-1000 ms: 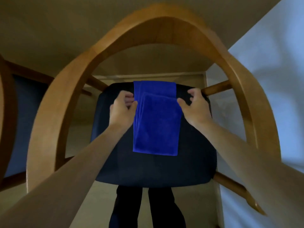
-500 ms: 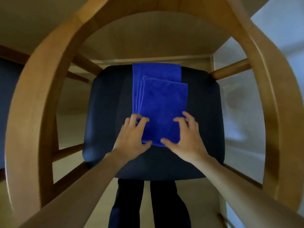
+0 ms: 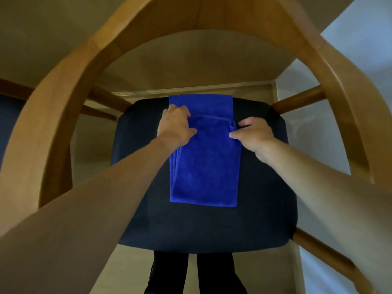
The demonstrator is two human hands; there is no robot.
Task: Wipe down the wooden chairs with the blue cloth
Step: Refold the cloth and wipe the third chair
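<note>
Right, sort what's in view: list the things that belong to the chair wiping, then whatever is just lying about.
Part of the job:
- blue cloth, folded on the dark seat
- wooden chair frame
- left hand, gripping the cloth's left edge
- right hand, pinching its right edge

Just there:
- second chair at the left edge
- floor
- the person's dark trousers

Looks like a home dining area or sim. indoor room. Cues: wooden chair w/ curved back/arm rail and dark padded seat, part of a 2nd matching chair at left edge, beige floor, pale wall at right.
</note>
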